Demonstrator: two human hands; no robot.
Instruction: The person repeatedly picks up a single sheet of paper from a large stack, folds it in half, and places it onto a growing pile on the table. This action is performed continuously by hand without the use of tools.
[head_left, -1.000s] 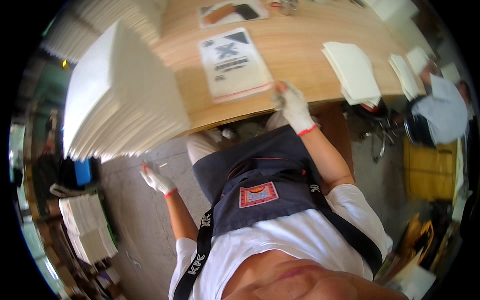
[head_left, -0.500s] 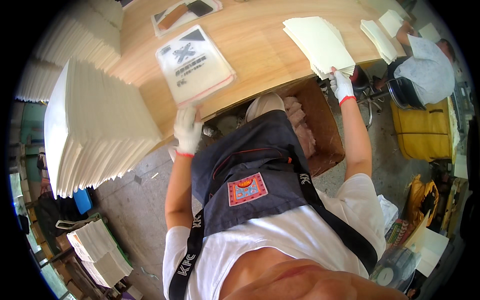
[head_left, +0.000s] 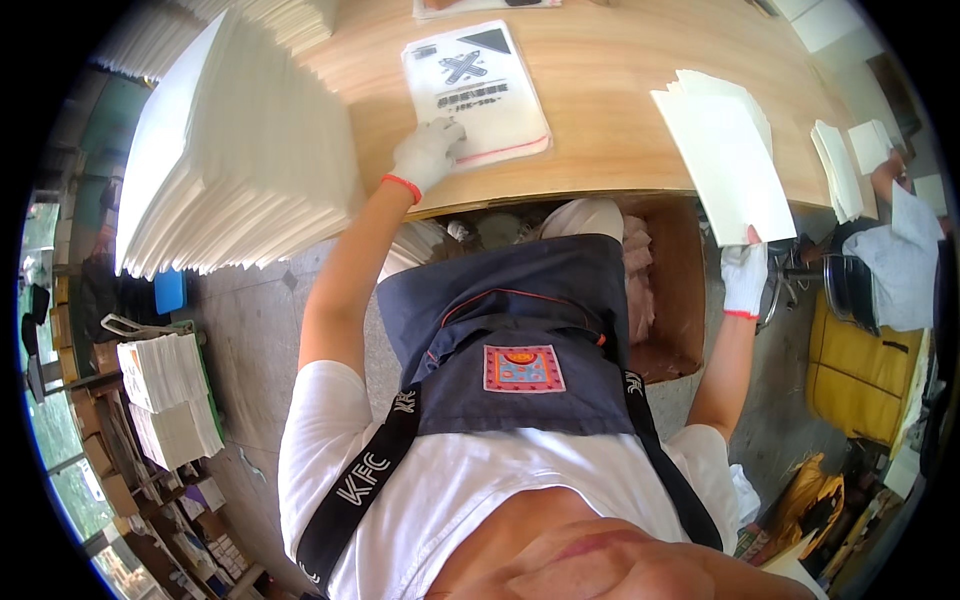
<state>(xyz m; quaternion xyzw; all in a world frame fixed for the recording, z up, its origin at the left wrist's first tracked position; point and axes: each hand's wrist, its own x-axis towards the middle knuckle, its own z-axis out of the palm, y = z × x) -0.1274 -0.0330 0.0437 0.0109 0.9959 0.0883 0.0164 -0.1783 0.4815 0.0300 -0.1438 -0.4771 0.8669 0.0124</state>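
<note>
My right hand [head_left: 743, 278], in a white glove with a red cuff, pinches the near edge of a white paper sheet [head_left: 715, 165]. The sheet reaches past the table's front edge, and a fanned stack of white paper [head_left: 752, 108] shows partly behind it. The bare thumb lies on top; the fingers beneath are hidden. My left hand [head_left: 428, 155], gloved the same way, rests with its fingers laid over the lower left part of a pile of clear printed plastic bags [head_left: 510, 120]. These bags lie flat on the table and carry a dark pencil-and-ruler-like print.
A tall stack of white folded paper [head_left: 240, 150] stands left on the wooden table [head_left: 600, 100]. Below the table's edge is a cardboard box [head_left: 675, 290] with pinkish scraps. Another person [head_left: 900, 250] sits at the far right beside more paper [head_left: 838, 170].
My left hand has moved from the table's edge onto the plastic bags. My right hand has drawn the white sheet toward me, off the stack and over the edge. The whole view has shifted.
</note>
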